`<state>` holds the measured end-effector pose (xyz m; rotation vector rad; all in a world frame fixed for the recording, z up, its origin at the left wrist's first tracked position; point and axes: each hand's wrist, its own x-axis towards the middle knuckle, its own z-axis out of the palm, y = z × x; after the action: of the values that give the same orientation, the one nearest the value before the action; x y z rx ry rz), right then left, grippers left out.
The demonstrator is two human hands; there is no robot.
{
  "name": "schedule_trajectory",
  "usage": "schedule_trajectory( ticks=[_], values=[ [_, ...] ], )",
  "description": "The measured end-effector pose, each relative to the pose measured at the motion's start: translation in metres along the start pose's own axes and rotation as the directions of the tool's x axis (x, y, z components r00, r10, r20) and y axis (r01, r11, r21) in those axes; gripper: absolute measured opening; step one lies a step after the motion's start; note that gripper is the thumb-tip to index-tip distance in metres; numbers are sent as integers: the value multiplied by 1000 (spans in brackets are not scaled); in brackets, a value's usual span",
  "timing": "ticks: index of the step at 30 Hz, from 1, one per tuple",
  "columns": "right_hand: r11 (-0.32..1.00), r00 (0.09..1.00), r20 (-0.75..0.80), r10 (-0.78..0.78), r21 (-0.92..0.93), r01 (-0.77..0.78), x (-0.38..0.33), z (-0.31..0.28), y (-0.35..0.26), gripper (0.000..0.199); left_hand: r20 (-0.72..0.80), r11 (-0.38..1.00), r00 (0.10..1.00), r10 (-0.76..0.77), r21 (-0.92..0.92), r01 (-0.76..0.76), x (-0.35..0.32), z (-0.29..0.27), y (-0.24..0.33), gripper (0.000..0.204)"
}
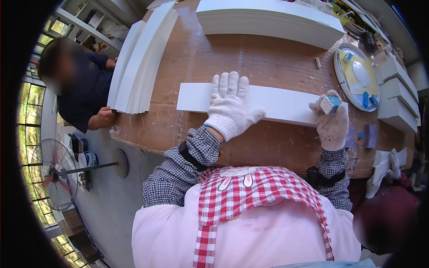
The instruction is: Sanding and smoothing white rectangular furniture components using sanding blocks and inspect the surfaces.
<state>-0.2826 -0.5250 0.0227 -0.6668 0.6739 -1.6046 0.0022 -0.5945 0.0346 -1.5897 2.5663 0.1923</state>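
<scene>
A long white board (288,103) lies crosswise on the brown cardboard-covered table (201,58) in front of me. My left hand (230,107), in a white knitted glove, rests flat on the board left of its middle, fingers together and thumb out to the side. At the board's right end, my right hand (331,125) in a soiled white glove grips a small blue block (330,104) with a pale top face. Whether the block touches the board is hidden. More small blue pieces (361,134) lie on the table to the right of my right hand.
Stacks of white boards stand at the far edge (268,20) and left (145,58), where a person (78,85) holds them. At right are a round white tray (338,73) with blue pieces, white blocks (397,105) and another person's gloved hand (394,165). A fan (53,174) stands left.
</scene>
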Motion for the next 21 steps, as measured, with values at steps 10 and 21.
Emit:
schedule_trajectory(
  ticks=[10,21],
  values=[
    [990,999,38,-12,141,6,-1,-10,0,48,-201,963,952,231,-95,-253,-15,27,14,94],
    [955,942,306,140,210,-210,25,74,52,45,-477,989,867,-143,-92,113,-69,36,-109,65]
  ],
)
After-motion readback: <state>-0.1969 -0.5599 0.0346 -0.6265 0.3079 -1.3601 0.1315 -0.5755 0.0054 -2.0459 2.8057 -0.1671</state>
